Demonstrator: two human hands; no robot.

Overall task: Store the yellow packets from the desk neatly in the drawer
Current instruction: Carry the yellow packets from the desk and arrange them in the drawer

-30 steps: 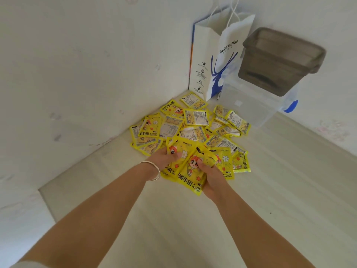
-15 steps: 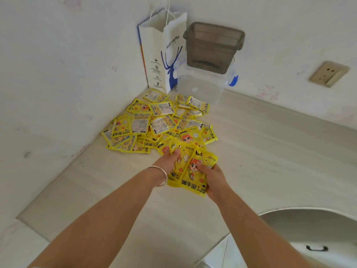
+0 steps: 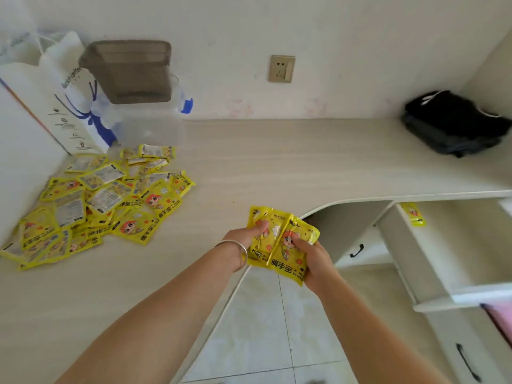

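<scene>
Held packets (image 3: 281, 245): a small yellow bundle with cartoon print, gripped from both sides above the curved front edge of the desk (image 3: 277, 162); exact count cannot be told, at least 2 faces show side by side.

Left hand (image 3: 245, 239): fingers curled round the left side of the bundle, thumb pressed on its upper face; a silver bangle (image 3: 235, 246) sits on the wrist.

Right hand (image 3: 314, 261): curled round the right side of the bundle, thumb on the printed face.

Pile of packets (image 3: 102, 198): many yellow packets, loose and overlapping, some face up and some showing the pale printed back; spread across the left part of the desk, near the corner, well apart from the hands.

Drawer (image 3: 443, 250): pulled open at the right, below the desk top; 1 yellow packet (image 3: 414, 214) lies at its back left corner.

Paper bag (image 3: 66, 101): white with a blue deer print, upright against the left wall behind the pile.

Clear container (image 3: 149, 128): just beside the bag, at the back wall; a brown bin (image 3: 128, 72) sits on top of it.

Wall socket (image 3: 281, 68): on the back wall.

Black bag (image 3: 454, 123): on the far right of the desk.

Closed drawers with black handles (image 3: 357, 250): below the desk.
</scene>
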